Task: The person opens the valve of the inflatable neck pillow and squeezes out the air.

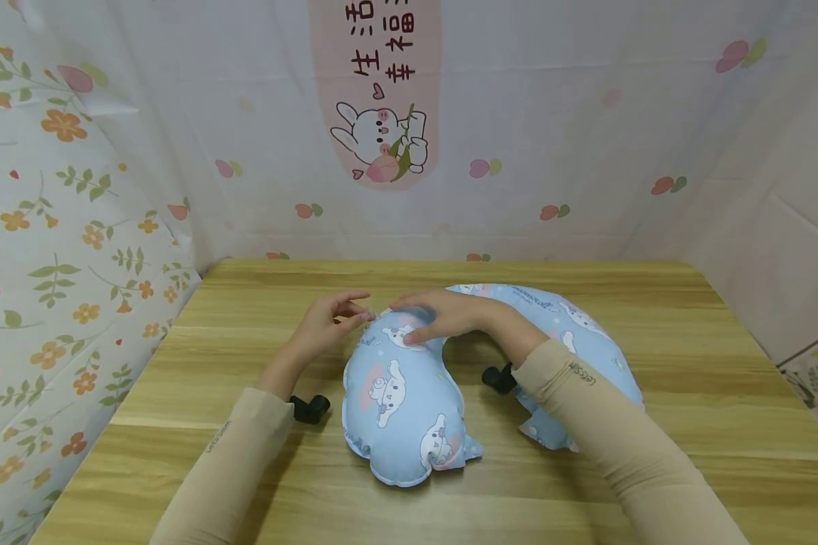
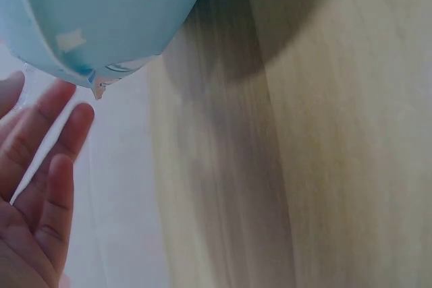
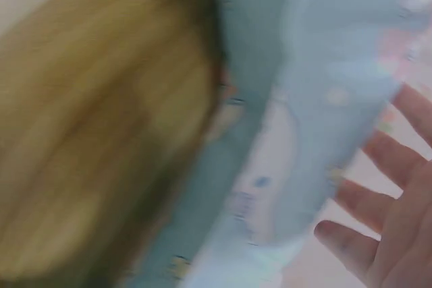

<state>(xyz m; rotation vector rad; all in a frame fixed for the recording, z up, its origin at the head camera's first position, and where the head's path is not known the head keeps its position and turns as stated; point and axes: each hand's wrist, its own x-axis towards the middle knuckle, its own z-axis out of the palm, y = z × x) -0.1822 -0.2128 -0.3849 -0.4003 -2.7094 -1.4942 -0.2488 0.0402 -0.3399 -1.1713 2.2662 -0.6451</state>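
Wood-grain table (image 1: 688,363) has the blue curved pillow (image 1: 409,393) mid-surface, right hand (image 1: 446,312) laid over its left end, fingers loose, no grasp, presumably steadying it for left hand (image 1: 320,325) at the far edge, where I can't tell if it's pinching anything.

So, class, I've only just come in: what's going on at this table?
A person in beige sleeves has both hands at a puffy, light-blue curved pillow printed with white cartoon characters. It lies on a wood-grain table, both ends pointing towards the person. The right hand rests over its curve, fingers extended. The left hand has its fingertips at the far edge; whether they pinch anything there is hard to tell.
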